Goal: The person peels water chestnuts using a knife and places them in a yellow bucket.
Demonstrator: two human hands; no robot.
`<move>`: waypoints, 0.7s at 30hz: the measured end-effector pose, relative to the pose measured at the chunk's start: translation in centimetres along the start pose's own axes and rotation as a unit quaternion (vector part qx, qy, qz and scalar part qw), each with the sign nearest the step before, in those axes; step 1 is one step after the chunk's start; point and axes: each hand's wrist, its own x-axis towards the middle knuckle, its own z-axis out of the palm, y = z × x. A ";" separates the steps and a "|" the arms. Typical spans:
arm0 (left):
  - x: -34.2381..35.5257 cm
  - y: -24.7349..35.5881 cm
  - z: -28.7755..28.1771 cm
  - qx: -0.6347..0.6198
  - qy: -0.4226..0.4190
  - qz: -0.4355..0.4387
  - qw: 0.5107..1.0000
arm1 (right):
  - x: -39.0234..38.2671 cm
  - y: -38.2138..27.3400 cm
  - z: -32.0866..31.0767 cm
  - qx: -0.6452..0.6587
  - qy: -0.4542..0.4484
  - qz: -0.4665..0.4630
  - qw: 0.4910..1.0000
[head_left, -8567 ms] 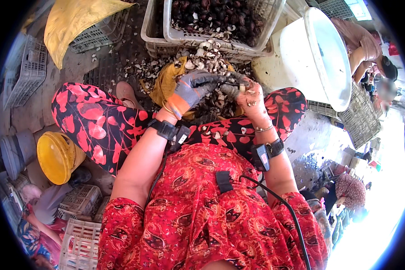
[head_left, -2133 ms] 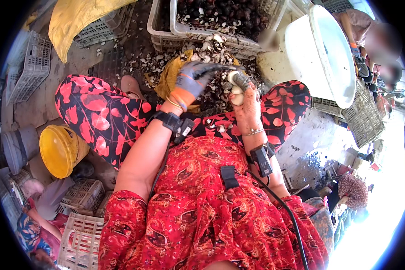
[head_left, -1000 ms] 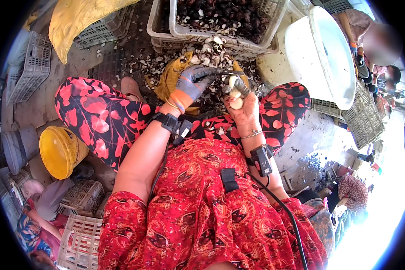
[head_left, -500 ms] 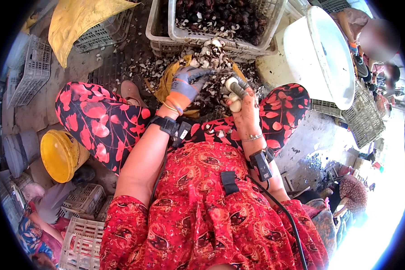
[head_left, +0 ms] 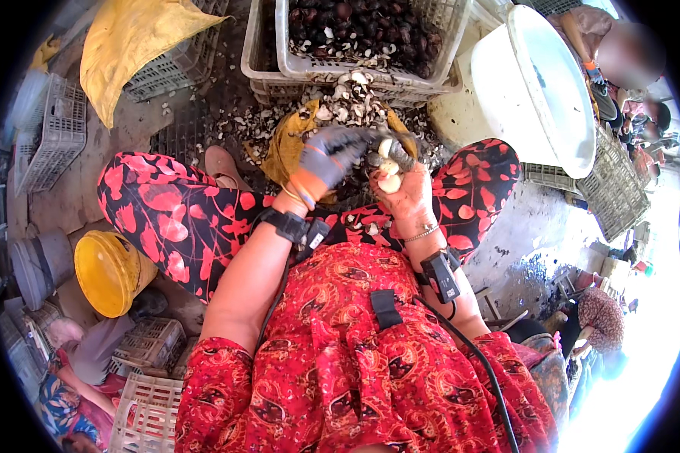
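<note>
My right hand [head_left: 404, 192] is closed around a few white, peeled water chestnuts [head_left: 389, 183], with dark coverings on some fingertips. Close on its left, my left hand [head_left: 329, 158], in a grey and orange glove, is curled and smeared by motion. A dark, thin streak runs from its fingers toward the right hand; what it grips cannot be made out. Below both hands lie white and dark peelings and a yellow sack [head_left: 283, 147]. Ahead, a pale plastic crate [head_left: 370, 78] holds many dark, unpeeled water chestnuts [head_left: 363, 30], with white scraps along its near side.
A big white tub [head_left: 506, 98] stands at the right of the crate. On the left are a yellow bucket [head_left: 102, 275], a grey bucket [head_left: 41, 260] and a crate under a yellow sheet [head_left: 140, 45]. Other people sit at the far right and lower edges.
My left hand has moved slightly right and down, toward the right hand, and is now blurred. The right hand has turned and drawn a little nearer to me, still holding the white pieces.
</note>
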 end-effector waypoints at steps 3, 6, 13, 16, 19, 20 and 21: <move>0.7 -4.3 -1.8 -0.074 0.117 -0.170 0.976 | -0.4 -0.2 0.5 0.061 0.021 0.022 0.998; 0.9 -3.1 -1.5 -0.099 0.107 -0.179 0.973 | -0.7 0.3 1.9 0.121 0.077 -0.039 0.989; 0.7 -3.0 -1.6 -0.105 0.127 -0.156 0.974 | -2.1 0.7 3.9 0.156 -0.018 0.016 0.987; 0.7 -2.7 -1.9 -0.132 0.144 -0.149 0.969 | -2.0 0.9 3.3 0.175 0.055 0.043 0.982; 0.7 -3.7 -1.7 -0.138 0.156 -0.137 0.968 | -1.1 1.0 1.1 0.158 0.128 0.108 0.973; 0.9 -4.1 -1.6 -0.141 0.159 -0.132 0.968 | -0.8 0.9 0.6 0.168 0.144 0.137 0.966; 0.7 -4.5 -1.6 -0.153 0.169 -0.139 0.964 | -1.2 1.1 -0.1 0.096 0.153 0.127 0.975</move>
